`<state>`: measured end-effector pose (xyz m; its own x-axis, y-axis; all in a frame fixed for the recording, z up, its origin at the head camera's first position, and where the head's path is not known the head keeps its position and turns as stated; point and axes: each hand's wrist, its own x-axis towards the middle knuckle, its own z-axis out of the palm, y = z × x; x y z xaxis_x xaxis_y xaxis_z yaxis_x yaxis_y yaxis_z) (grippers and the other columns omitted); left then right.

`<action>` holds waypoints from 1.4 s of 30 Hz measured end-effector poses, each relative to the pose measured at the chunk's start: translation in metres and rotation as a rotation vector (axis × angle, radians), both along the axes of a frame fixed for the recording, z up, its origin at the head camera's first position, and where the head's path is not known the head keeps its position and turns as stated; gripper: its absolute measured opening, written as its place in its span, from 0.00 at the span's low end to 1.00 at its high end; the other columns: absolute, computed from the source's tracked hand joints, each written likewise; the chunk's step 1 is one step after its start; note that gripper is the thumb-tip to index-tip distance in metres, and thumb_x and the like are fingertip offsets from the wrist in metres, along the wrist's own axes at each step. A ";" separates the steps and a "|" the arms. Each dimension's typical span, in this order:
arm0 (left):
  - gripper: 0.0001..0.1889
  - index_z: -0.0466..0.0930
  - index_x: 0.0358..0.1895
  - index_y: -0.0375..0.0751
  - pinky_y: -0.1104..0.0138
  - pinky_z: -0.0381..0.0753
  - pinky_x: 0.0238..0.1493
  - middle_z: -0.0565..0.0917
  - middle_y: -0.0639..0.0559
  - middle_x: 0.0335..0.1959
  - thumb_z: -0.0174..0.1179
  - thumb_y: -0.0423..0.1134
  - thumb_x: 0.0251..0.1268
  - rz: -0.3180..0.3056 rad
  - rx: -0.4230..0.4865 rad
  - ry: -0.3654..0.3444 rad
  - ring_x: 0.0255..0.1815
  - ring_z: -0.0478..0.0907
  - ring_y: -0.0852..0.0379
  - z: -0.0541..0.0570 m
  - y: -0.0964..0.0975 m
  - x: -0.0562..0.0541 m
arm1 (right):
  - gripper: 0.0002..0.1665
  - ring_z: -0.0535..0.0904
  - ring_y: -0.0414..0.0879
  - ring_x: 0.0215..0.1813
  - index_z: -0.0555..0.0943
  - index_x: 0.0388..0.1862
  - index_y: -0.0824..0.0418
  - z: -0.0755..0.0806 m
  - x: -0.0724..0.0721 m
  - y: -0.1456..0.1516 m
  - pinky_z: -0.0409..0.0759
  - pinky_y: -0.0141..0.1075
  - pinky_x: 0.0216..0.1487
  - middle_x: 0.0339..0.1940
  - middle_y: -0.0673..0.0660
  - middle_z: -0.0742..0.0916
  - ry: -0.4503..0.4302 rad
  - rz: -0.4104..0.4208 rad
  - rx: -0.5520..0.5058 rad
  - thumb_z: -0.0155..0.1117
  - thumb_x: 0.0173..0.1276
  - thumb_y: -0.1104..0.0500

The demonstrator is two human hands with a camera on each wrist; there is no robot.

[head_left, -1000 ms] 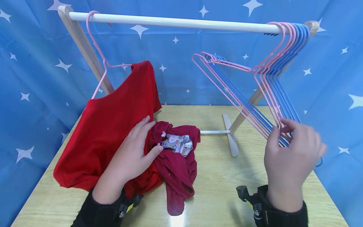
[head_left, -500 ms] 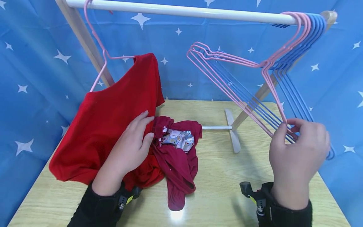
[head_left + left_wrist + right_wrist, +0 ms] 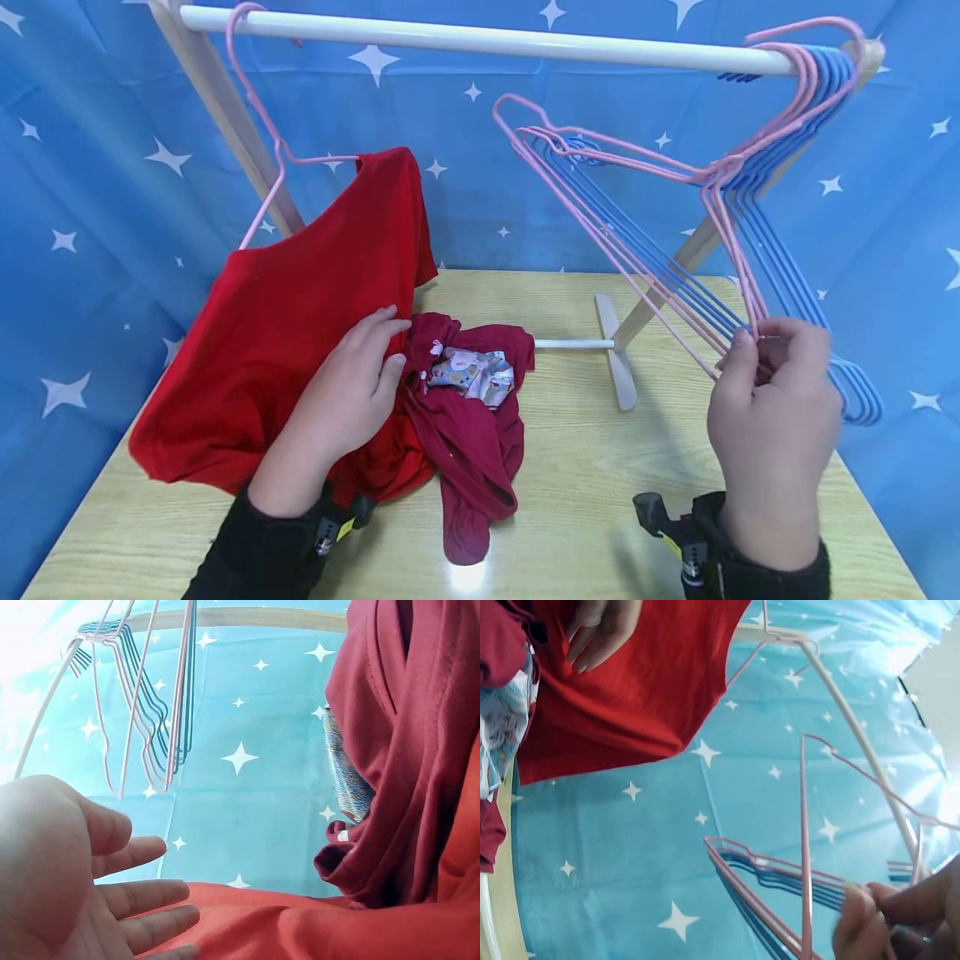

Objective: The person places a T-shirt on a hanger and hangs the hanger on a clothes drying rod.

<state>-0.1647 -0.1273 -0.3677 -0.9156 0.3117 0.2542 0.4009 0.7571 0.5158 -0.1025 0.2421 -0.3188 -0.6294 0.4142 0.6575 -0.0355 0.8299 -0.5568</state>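
Observation:
In the head view my right hand point(image 3: 776, 417) pinches the lower corner of a pink hanger point(image 3: 611, 142), between thumb and curled fingers. That hanger's hook stands above the white rail point(image 3: 487, 43), lifted clear of where the others hang. My left hand point(image 3: 345, 404) lies with straight fingers against a red garment point(image 3: 300, 317), which hangs on another pink hanger point(image 3: 258, 117) at the left. Right of the left hand is a bunched maroon garment point(image 3: 472, 458) with a patterned patch point(image 3: 472, 375) showing. In the left wrist view the left fingers point(image 3: 146, 896) are spread and hold nothing.
More pink and blue hangers point(image 3: 787, 250) crowd the rail's right end, beside the right hand. The wooden rack leg point(image 3: 660, 283) and its foot point(image 3: 615, 354) stand behind them on the wooden table point(image 3: 577, 467). A blue starred curtain point(image 3: 480, 192) surrounds the table.
The right hand has drawn the front pink hanger away from the bunch, and its hook has risen above the rail. The left hand has stayed against the red garment.

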 end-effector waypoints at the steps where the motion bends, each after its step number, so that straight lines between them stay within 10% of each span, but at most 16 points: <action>1: 0.29 0.67 0.73 0.37 0.41 0.71 0.67 0.63 0.40 0.78 0.62 0.39 0.73 -0.002 -0.002 -0.007 0.76 0.62 0.40 -0.001 0.000 -0.001 | 0.19 0.68 0.20 0.30 0.78 0.58 0.68 0.000 0.000 0.000 0.64 0.25 0.32 0.34 0.58 0.88 -0.012 0.035 -0.028 0.52 0.82 0.54; 8: 0.27 0.69 0.71 0.37 0.44 0.71 0.69 0.68 0.40 0.74 0.62 0.39 0.73 -0.029 -0.032 -0.039 0.72 0.67 0.41 -0.014 0.007 -0.009 | 0.15 0.63 0.42 0.17 0.84 0.51 0.64 -0.001 0.000 -0.001 0.60 0.34 0.16 0.20 0.52 0.72 -0.053 0.353 -0.259 0.50 0.83 0.60; 17: 0.33 0.72 0.71 0.36 0.47 0.70 0.70 0.72 0.38 0.72 0.66 0.23 0.59 -0.063 -0.212 0.036 0.74 0.67 0.40 -0.035 0.006 -0.024 | 0.10 0.83 0.44 0.27 0.79 0.48 0.75 -0.003 -0.003 -0.005 0.77 0.28 0.25 0.34 0.58 0.87 -0.013 0.742 -0.458 0.50 0.79 0.72; 33: 0.16 0.87 0.50 0.41 0.47 0.72 0.61 0.87 0.47 0.43 0.75 0.32 0.56 -0.055 -0.295 0.201 0.54 0.78 0.44 -0.061 0.002 -0.038 | 0.11 0.82 0.44 0.26 0.81 0.49 0.72 0.003 -0.001 -0.013 0.77 0.29 0.26 0.32 0.56 0.87 -0.077 0.647 -0.349 0.50 0.80 0.71; 42: 0.09 0.81 0.45 0.42 0.50 0.75 0.65 0.84 0.49 0.51 0.62 0.29 0.63 -0.152 0.049 0.121 0.68 0.73 0.46 -0.042 0.010 -0.031 | 0.10 0.81 0.44 0.27 0.81 0.48 0.71 0.001 -0.003 -0.013 0.77 0.29 0.26 0.32 0.55 0.87 -0.095 0.637 -0.321 0.50 0.80 0.70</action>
